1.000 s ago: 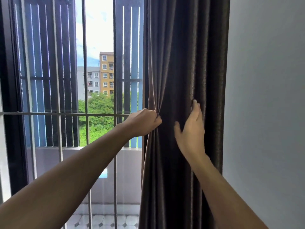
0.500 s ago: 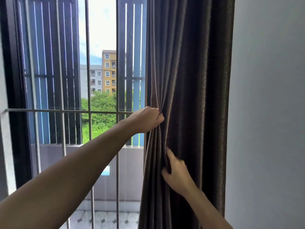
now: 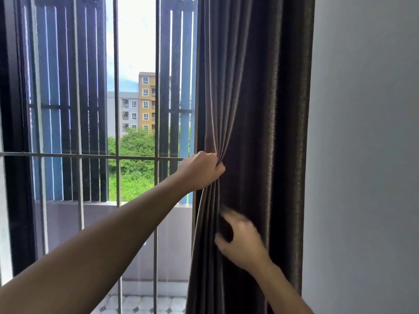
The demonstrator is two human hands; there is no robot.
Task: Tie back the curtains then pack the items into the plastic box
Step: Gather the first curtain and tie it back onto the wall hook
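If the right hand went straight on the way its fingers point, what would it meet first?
The dark brown fabric curtain: the right hand, blurred, points up and left into the gathered folds just below the left hand gripping them. It may already touch them; depth is unclear.

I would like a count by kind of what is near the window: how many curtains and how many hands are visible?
dark curtain: 1
hands: 2, the left hand and the right hand
Total: 3
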